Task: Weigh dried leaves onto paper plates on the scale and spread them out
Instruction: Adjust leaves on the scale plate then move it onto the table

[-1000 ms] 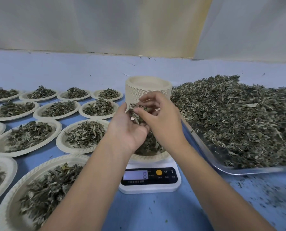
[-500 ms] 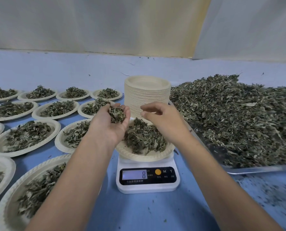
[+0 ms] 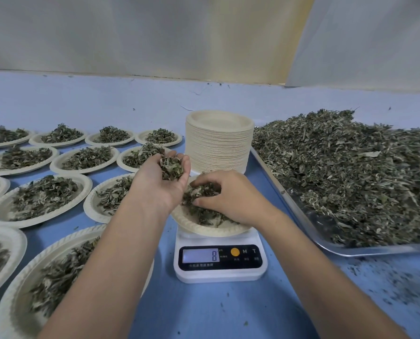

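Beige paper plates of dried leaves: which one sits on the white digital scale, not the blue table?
The beige paper plate under the right hand, atop the white digital scale; the other filled plates lie on the blue table.

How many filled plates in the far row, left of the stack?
4 round beige paper plates of dried leaves: leftmost, second, third, fourth beside the tall beige plate stack. More may lie past the left edge.
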`<state>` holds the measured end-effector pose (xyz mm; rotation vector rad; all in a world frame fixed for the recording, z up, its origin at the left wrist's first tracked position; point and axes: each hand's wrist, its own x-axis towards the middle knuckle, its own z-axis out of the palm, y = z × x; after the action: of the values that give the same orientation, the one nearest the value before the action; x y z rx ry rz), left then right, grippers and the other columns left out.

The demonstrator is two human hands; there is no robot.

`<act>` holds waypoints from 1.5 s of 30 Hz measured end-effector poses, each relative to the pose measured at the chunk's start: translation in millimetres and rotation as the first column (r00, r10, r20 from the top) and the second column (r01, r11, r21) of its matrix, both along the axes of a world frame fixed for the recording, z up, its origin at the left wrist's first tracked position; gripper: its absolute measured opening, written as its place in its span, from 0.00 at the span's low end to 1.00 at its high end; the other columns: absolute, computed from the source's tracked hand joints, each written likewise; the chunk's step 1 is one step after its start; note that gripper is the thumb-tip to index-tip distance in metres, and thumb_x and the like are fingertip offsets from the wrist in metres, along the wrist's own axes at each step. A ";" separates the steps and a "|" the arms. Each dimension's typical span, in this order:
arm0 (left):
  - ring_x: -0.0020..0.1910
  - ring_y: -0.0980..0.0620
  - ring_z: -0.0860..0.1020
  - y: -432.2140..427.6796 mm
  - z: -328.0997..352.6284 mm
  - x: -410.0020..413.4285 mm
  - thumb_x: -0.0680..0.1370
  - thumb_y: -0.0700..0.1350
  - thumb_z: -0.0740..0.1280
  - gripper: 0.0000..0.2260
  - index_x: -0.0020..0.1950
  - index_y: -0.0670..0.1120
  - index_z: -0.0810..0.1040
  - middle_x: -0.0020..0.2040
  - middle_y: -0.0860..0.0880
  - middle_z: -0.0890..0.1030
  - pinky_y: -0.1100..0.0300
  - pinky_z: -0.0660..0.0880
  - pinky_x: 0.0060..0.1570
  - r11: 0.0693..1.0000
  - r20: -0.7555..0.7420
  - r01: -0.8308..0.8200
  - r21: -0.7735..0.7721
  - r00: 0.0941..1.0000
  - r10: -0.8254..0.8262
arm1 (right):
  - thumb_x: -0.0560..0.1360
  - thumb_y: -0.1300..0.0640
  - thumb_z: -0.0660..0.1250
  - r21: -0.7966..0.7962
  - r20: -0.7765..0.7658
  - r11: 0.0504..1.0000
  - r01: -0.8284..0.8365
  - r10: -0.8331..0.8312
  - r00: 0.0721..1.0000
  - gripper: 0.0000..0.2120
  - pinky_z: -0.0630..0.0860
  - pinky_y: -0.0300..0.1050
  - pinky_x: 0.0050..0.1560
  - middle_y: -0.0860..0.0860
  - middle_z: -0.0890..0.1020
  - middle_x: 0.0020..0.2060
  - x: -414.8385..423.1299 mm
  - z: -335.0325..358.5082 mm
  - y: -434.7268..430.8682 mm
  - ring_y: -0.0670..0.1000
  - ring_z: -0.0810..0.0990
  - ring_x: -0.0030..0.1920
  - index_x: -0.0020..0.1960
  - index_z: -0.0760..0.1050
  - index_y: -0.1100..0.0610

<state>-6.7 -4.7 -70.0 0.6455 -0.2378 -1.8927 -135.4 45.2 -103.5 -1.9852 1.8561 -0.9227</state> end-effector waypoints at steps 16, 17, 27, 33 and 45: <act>0.40 0.48 0.76 10.5 -3.9 -10.7 0.82 0.42 0.57 0.11 0.46 0.38 0.74 0.46 0.40 0.75 0.58 0.78 0.45 0.998 0.101 0.067 -0.003 0.993 -0.066 | 0.72 0.60 0.73 -0.352 0.575 0.901 0.255 -0.006 0.818 0.08 0.78 0.38 0.51 0.44 0.83 0.42 2.5 19.7 3.1 0.41 0.80 0.43 0.50 0.81 0.51; 0.41 0.47 0.76 12.5 -3.7 -12.8 0.82 0.42 0.57 0.11 0.46 0.37 0.74 0.46 0.40 0.75 0.57 0.78 0.46 0.996 0.105 0.086 -0.001 0.991 -0.086 | 0.72 0.61 0.73 -0.354 0.603 0.903 0.244 0.021 0.798 0.08 0.78 0.38 0.51 0.44 0.83 0.42 3.4 20.5 3.2 0.41 0.80 0.43 0.50 0.81 0.51; 0.57 0.44 0.78 19.0 -4.4 -18.6 0.81 0.39 0.54 0.14 0.63 0.37 0.74 0.58 0.39 0.79 0.51 0.75 0.59 0.977 0.099 0.201 -0.065 0.976 -0.194 | 0.71 0.62 0.73 -0.350 0.499 0.925 0.145 0.054 0.865 0.12 0.76 0.33 0.45 0.41 0.82 0.38 8.8 13.5 0.8 0.35 0.78 0.38 0.46 0.79 0.46; 0.51 0.46 0.80 21.7 -3.4 -21.1 0.81 0.47 0.60 0.14 0.61 0.41 0.75 0.59 0.41 0.79 0.53 0.78 0.46 0.970 0.120 0.217 -0.111 0.972 -0.204 | 0.72 0.61 0.72 -0.352 0.387 0.923 0.158 -0.010 0.922 0.08 0.74 0.29 0.45 0.39 0.82 0.39 7.6 9.6 1.3 0.35 0.78 0.41 0.48 0.81 0.50; 0.46 0.46 0.79 18.7 -4.0 -23.4 0.79 0.38 0.63 0.04 0.50 0.38 0.75 0.50 0.40 0.78 0.52 0.76 0.57 0.980 0.094 0.187 -0.070 0.979 -0.180 | 0.75 0.52 0.68 -0.319 0.281 0.941 0.113 -0.020 0.959 0.11 0.69 0.30 0.53 0.37 0.81 0.45 6.0 9.4 2.6 0.33 0.75 0.52 0.57 0.81 0.48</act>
<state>-30.1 14.0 -74.0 0.6728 -0.4391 -2.0222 -129.5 47.7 -94.1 -1.8545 1.7088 -1.5356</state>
